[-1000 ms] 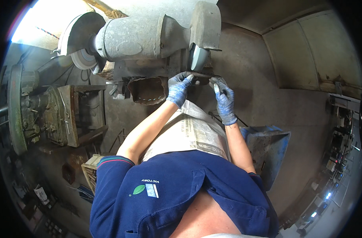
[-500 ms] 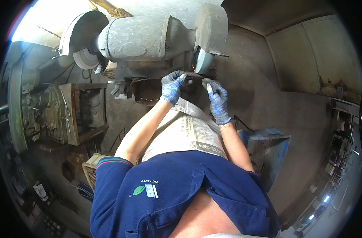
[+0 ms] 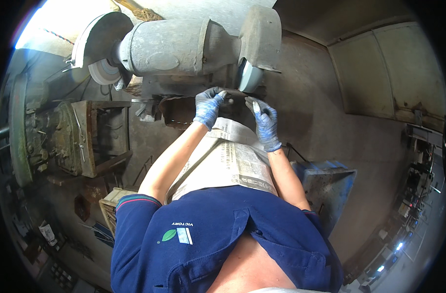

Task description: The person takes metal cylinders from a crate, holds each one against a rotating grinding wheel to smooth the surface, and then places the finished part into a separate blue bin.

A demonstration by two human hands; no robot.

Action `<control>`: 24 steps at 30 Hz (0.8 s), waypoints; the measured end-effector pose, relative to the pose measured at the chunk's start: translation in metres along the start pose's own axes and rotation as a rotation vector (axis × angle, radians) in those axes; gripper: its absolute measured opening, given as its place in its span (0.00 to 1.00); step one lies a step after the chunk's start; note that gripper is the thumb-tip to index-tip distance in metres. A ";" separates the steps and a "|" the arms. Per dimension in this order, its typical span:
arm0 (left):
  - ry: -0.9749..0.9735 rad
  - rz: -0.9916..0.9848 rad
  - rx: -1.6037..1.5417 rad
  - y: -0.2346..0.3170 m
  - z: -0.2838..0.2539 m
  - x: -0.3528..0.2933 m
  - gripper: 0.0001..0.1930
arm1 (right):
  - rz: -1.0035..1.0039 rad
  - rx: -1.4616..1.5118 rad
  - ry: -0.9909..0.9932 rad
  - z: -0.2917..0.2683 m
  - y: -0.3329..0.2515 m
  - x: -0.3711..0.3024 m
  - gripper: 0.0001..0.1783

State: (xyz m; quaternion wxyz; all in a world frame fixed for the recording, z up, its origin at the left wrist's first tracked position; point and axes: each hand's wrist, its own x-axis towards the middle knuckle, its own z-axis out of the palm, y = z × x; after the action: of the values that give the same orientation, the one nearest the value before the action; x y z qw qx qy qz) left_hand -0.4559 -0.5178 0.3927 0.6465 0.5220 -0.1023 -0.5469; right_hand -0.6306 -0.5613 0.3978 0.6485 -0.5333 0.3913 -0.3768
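A grey bench grinder (image 3: 166, 48) stands in front of me, with its right wheel (image 3: 251, 78) showing below the guard. My left hand (image 3: 209, 105), in a blue and dark grey work glove, pinches one end of a thin dark metal piece (image 3: 236, 92). At the other end, my right hand (image 3: 265, 122), gloved alike, has its fingertips closed on the piece. The piece lies roughly crosswise just below the right wheel; whether it touches the wheel I cannot tell. Its exact shape is partly hidden by the gloves.
The left grinding wheel (image 3: 104, 72) sits under its own guard. Newspaper (image 3: 232, 156) covers my lap. A blue-edged metal bin (image 3: 328, 190) stands by my right arm, a wooden crate (image 3: 109, 205) by my left. Farther left is a greenish machine (image 3: 49, 139); a pale cabinet (image 3: 379, 73) is at the right.
Both hands have shifted slightly left with the metal piece. Small orange sparks at the right wheel are no longer visible.
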 end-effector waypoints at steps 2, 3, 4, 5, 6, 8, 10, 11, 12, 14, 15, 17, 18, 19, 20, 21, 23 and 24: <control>0.005 -0.058 -0.058 -0.003 0.010 0.000 0.02 | 0.010 0.011 0.016 -0.009 0.001 -0.001 0.13; 0.002 -0.057 -0.029 -0.004 0.014 0.001 0.02 | 0.025 0.025 0.034 -0.014 0.002 -0.001 0.13; 0.001 -0.053 0.000 -0.006 0.018 0.001 0.02 | 0.040 0.039 0.050 -0.018 0.003 0.000 0.13; 0.000 -0.050 0.028 -0.006 0.021 0.002 0.02 | 0.056 0.054 0.066 -0.022 0.004 0.000 0.13; -0.017 -0.002 0.050 -0.014 0.019 0.007 0.02 | 0.037 0.035 0.076 -0.024 0.006 0.001 0.13; -0.019 -0.026 0.048 -0.014 0.021 0.007 0.01 | 0.059 0.057 0.085 -0.025 0.004 0.002 0.13; -0.006 -0.041 0.036 -0.012 0.022 0.007 0.01 | 0.075 0.085 0.081 -0.024 0.003 0.002 0.14; 0.007 -0.044 0.024 -0.009 0.022 0.006 0.01 | 0.079 0.102 0.073 -0.022 0.004 0.002 0.14; 0.021 -0.047 0.013 -0.006 0.021 0.005 0.01 | 0.085 0.120 0.065 -0.019 0.004 0.002 0.14; 0.031 -0.059 -0.015 -0.002 0.013 0.004 0.02 | 0.084 0.120 0.040 -0.008 -0.002 0.002 0.14; 0.036 -0.065 -0.029 0.000 0.009 0.003 0.03 | 0.084 0.120 0.028 -0.004 -0.004 0.002 0.14; 0.047 -0.029 0.000 0.006 0.005 0.000 0.03 | 0.069 0.148 -0.011 0.003 -0.002 0.003 0.15; 0.060 -0.022 0.025 0.007 0.001 0.000 0.03 | 0.066 0.166 -0.020 0.006 0.001 0.004 0.15; 0.074 -0.016 0.050 0.009 -0.003 0.001 0.03 | 0.064 0.185 -0.029 0.009 0.002 0.004 0.15; 0.068 -0.036 0.113 0.013 -0.006 0.000 0.02 | 0.058 0.171 -0.048 0.011 0.003 0.003 0.15; 0.058 -0.005 0.093 0.013 -0.010 0.001 0.02 | 0.039 0.189 -0.060 0.012 0.003 0.003 0.15; 0.038 0.057 0.055 0.010 -0.019 0.002 0.03 | 0.003 0.225 -0.085 0.018 0.002 0.001 0.15; 0.026 0.084 0.018 0.008 -0.023 0.001 0.03 | -0.023 0.204 -0.097 0.020 0.002 -0.001 0.15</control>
State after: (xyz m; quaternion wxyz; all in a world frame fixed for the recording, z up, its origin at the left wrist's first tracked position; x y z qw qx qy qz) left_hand -0.4346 -0.5067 0.3882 0.6655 0.5301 -0.1209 -0.5114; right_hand -0.6125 -0.5524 0.3987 0.7133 -0.4866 0.3128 -0.3958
